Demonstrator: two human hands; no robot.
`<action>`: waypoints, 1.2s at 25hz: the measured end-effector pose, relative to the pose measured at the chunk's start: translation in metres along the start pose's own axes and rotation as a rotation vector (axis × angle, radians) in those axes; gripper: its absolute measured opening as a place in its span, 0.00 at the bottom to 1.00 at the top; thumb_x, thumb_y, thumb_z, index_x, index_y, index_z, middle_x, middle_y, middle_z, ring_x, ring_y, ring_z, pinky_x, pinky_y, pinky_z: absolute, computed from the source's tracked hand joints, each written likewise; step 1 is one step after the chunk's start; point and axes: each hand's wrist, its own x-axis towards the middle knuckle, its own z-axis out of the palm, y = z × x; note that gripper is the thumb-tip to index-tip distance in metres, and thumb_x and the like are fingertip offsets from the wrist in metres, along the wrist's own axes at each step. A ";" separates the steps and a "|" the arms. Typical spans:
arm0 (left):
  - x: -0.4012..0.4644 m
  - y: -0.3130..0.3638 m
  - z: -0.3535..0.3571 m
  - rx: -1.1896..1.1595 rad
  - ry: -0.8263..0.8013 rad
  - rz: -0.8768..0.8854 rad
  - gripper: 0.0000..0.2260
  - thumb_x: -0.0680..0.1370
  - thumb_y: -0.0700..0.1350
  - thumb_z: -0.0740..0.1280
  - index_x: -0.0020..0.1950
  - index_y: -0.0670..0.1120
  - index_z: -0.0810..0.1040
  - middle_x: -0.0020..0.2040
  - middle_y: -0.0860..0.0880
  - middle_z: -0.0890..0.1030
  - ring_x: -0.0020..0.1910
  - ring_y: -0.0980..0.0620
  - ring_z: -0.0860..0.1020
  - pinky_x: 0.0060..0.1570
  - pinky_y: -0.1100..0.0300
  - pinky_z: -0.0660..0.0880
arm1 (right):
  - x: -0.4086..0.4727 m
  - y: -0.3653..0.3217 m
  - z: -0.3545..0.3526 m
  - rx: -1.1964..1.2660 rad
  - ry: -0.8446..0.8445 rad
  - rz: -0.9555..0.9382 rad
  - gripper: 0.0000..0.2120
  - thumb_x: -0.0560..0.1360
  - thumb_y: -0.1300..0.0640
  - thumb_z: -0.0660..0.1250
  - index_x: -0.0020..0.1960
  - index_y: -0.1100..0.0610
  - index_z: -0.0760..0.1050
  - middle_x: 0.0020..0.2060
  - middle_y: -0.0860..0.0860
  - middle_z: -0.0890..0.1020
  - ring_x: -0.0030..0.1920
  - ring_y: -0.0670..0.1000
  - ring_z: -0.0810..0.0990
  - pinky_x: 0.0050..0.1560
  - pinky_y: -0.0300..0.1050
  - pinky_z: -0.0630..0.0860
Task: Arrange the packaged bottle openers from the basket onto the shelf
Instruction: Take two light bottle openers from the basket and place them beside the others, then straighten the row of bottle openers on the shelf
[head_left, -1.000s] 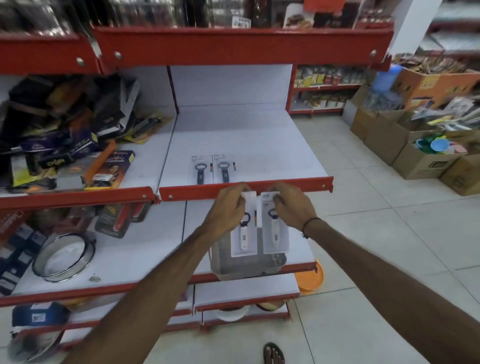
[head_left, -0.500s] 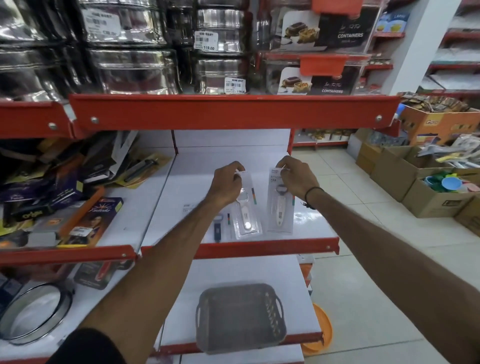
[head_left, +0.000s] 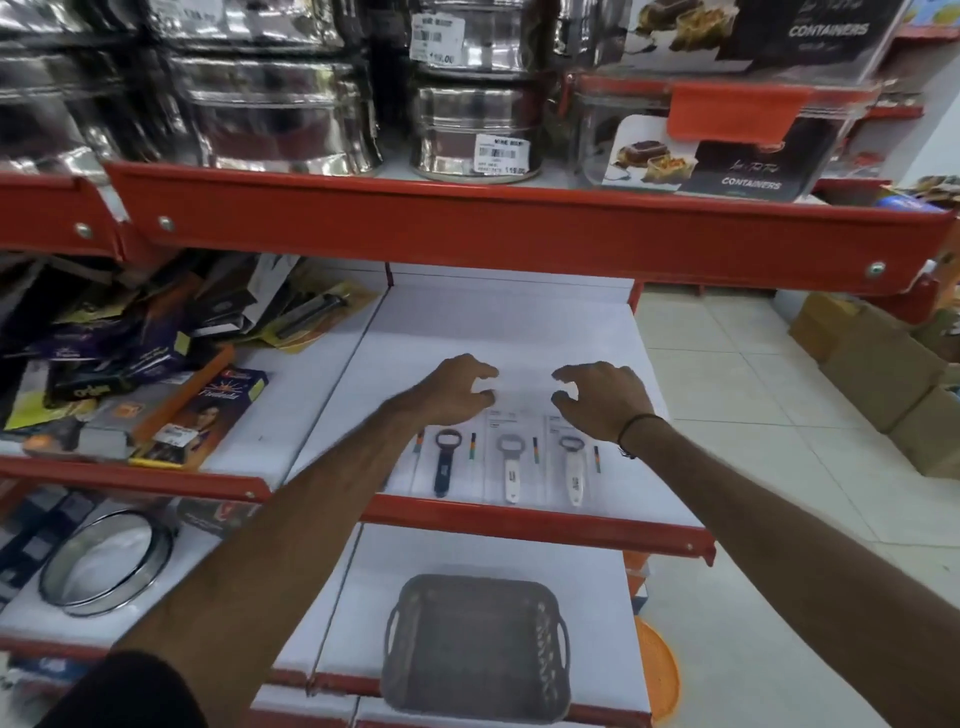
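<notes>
Three packaged bottle openers lie flat in a row near the front of the white shelf (head_left: 509, 332): a dark-handled one (head_left: 445, 470), a white-handled one (head_left: 510, 467) and another white-handled one (head_left: 573, 470). My left hand (head_left: 457, 389) hovers just above the top edge of the packs, fingers curled and apart, holding nothing. My right hand (head_left: 602, 397) hovers the same way over the rightmost pack, empty. My left forearm hides whatever lies left of the dark opener. The grey basket (head_left: 475, 649) sits on the shelf below and looks empty.
A red shelf lip (head_left: 519, 525) runs in front of the openers. Steel tins (head_left: 280, 119) and boxed containers (head_left: 727, 150) fill the shelf above. Mixed packaged goods (head_left: 130, 364) crowd the left bay. Cardboard boxes (head_left: 883, 379) stand on the floor to the right.
Both hands carried the two white-handled packs up from the basket to the shelf, laid them beside the dark one and let go. The hands now hover empty above them.
</notes>
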 end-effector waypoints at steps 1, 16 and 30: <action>-0.006 -0.011 -0.012 -0.015 -0.001 -0.016 0.22 0.79 0.47 0.69 0.73 0.45 0.74 0.73 0.44 0.73 0.72 0.44 0.73 0.68 0.59 0.69 | 0.001 -0.011 -0.001 0.038 -0.020 -0.033 0.21 0.78 0.44 0.63 0.68 0.49 0.75 0.66 0.48 0.80 0.65 0.53 0.77 0.66 0.52 0.69; -0.067 -0.103 -0.061 0.378 -0.327 -0.013 0.44 0.67 0.57 0.80 0.79 0.49 0.64 0.79 0.49 0.66 0.76 0.47 0.67 0.75 0.54 0.66 | -0.012 -0.116 0.030 0.185 -0.448 -0.113 0.40 0.64 0.40 0.79 0.73 0.47 0.70 0.75 0.49 0.68 0.74 0.53 0.67 0.73 0.50 0.64; -0.059 -0.078 -0.063 0.422 -0.350 0.020 0.42 0.70 0.59 0.77 0.78 0.46 0.65 0.77 0.47 0.68 0.73 0.45 0.70 0.72 0.51 0.71 | -0.008 -0.116 0.009 0.212 -0.426 -0.045 0.46 0.60 0.42 0.83 0.74 0.47 0.69 0.75 0.48 0.69 0.74 0.53 0.67 0.73 0.49 0.65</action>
